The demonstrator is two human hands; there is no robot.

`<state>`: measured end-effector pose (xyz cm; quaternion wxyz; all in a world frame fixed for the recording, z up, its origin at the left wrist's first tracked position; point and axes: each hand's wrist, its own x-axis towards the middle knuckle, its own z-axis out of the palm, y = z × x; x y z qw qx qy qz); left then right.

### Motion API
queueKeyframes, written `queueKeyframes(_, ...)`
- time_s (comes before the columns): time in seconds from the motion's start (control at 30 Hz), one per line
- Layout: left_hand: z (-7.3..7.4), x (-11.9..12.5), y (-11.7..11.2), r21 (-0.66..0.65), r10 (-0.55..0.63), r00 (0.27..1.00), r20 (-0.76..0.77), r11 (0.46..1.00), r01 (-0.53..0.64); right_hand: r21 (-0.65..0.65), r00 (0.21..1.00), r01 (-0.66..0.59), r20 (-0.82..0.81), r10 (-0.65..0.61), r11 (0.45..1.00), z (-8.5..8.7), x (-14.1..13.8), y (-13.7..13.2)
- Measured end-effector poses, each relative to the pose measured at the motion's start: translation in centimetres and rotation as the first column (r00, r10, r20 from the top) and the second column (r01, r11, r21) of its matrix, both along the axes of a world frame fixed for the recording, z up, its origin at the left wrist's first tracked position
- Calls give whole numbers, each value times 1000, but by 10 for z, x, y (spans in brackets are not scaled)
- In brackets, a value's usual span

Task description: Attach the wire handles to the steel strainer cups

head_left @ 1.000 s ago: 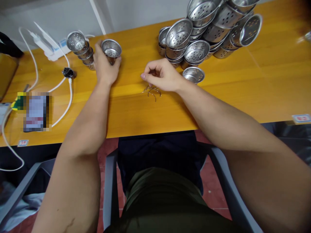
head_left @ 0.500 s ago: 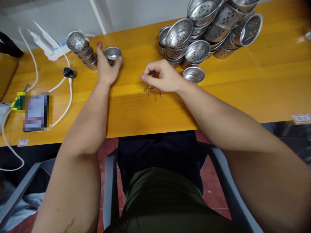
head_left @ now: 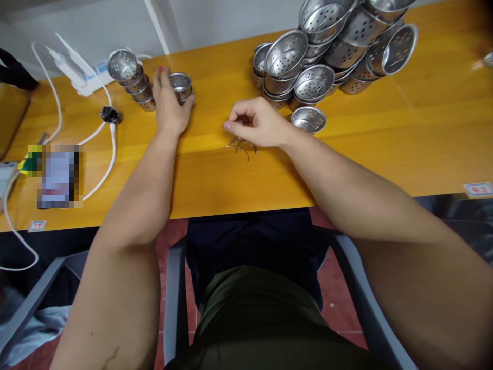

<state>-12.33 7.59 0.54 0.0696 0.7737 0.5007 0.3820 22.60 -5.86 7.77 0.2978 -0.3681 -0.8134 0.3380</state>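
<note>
My left hand point(head_left: 168, 101) reaches far across the yellow wooden table point(head_left: 239, 174) and wraps round a small perforated steel cup point(head_left: 181, 86), which stands upright on the tabletop. Just left of it lies a leaning stack of similar cups point(head_left: 132, 81). My right hand point(head_left: 257, 122) hovers mid-table with fingers curled in a pinch; what they hold is too small to make out. Under it lies a small heap of bent wire clips point(head_left: 241, 146). A single steel cup point(head_left: 308, 118) sits right of that hand.
A big pile of perforated steel cups point(head_left: 327, 46) fills the back right. White cables point(head_left: 103, 139), a power strip point(head_left: 82, 77) and a black plug point(head_left: 110, 115) lie at the left, with a blurred packet point(head_left: 57, 176) near the front edge. A grey chair point(head_left: 175, 303) is below.
My left hand has pushed the small cup farther away and set it down beside the leaning stack. My right hand has stayed over the wire clips.
</note>
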Motion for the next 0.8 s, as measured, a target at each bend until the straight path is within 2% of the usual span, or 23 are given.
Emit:
queueKeyframes(0.03, 10, 10, -11, 99, 103, 993, 56, 989, -108, 2, 1000, -3, -2, 3, 1000, 0, 0, 0)
queueKeyframes(0.07, 21, 22, -24, 183, 149, 984, 96, 969, -164, 7, 1000, -10, -5, 10, 1000, 1, 0, 0)
queueKeyframes(0.1, 31, 34, -35, 260, 143, 983, 115, 951, -169, 14, 1000, -20, -8, 20, 1000, 2, 0, -1)
queueKeyframes(0.2, 51, 66, -61, 358, -36, 996, 86, 934, 3, 39, 996, -80, 47, 78, 996, 8, 4, -2)
queueKeyframes(0.27, 51, 77, -65, 322, -118, 985, 126, 944, 72, 56, 978, -144, 160, 134, 988, 13, 9, -2)
queueKeyframes(0.3, 47, 79, -64, 275, -122, 983, 137, 958, 81, 62, 961, -179, 224, 161, 982, 15, 11, -2)
queueKeyframes(0.4, 30, 68, -48, 81, -60, 995, 75, 995, 54, 67, 907, -272, 351, 233, 960, 19, 19, 0)
queueKeyframes(0.5, 20, 51, -29, -25, 42, 997, 62, 999, -41, 63, 889, -307, 374, 263, 949, 21, 23, 1)
queueKeyframes(0.57, 19, 44, -21, -29, 93, 991, 99, 996, -90, 103, 916, -258, 344, 209, 961, 26, 24, -3)
queueKeyframes(0.67, 20, 42, -16, -39, 89, 987, 133, 996, -85, 227, 972, -48, 235, -7, 973, 41, 22, -15)
queueKeyframes(0.73, 18, 45, -16, -77, 78, 987, 141, 995, -68, 316, 970, 136, 150, -190, 939, 53, 22, -25)
queueKeyframes(0.8, 16, 47, -20, -109, 47, 988, 145, 994, -31, 388, 930, 303, 81, -360, 870, 62, 23, -33)
